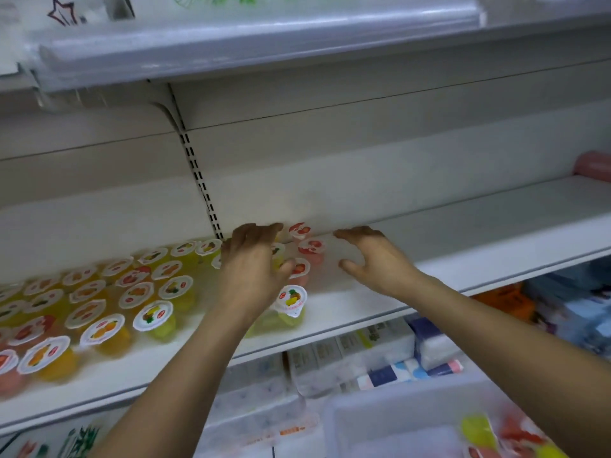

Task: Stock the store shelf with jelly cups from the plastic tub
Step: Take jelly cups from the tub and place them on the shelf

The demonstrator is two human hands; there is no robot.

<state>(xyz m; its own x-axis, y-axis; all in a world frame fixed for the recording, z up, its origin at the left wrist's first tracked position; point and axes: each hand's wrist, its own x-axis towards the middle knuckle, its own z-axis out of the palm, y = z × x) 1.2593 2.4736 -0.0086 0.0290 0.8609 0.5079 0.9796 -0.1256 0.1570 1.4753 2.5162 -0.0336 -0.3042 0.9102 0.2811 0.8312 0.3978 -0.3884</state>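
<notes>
two bare hands bracket the small red-lidded plastic jelly cups (305, 251) at the far white shelf (446, 246): left hand (254, 262) and right hand (373, 256) spread, released, seemingly squaring the row.

Below shelf you see white tissue packs (350, 358) stacked side by side, next to them blue-and-white packs (426, 342). Far right on same lower level: orange box (506, 300), then pale blue packages (575, 312), print too blurred to read. Pink object (593, 166) at right edge, one level up, possibly wrapped roll. Upper left: white bag with red star outline (62, 11).
</notes>
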